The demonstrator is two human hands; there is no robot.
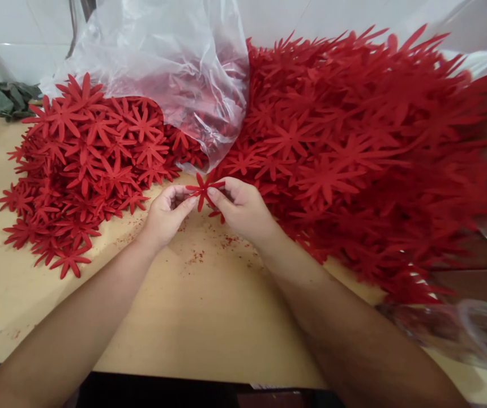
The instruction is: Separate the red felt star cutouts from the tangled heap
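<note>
Between my two hands is a small red flower-shaped cutout [202, 191] with narrow petals, held above the table near the middle of the view. My left hand [167, 211] pinches its left petals between thumb and fingers. On the other side, my right hand [240, 207] grips the right petals, its thumb close to the flower's centre. Beyond my left hand lies a heap of similar red flowers [86, 158]. A larger, taller heap of red flowers [324, 141] rises behind and to the right of my right hand.
A clear plastic bag [162, 62] drapes over flowers at the back. Red crumbs [196, 258] are scattered on the wooden table [192, 328]. A clear plastic container [477, 328] stands at the right edge. Dark green cloth or plastic [9, 99] lies at the far left, before a tiled wall.
</note>
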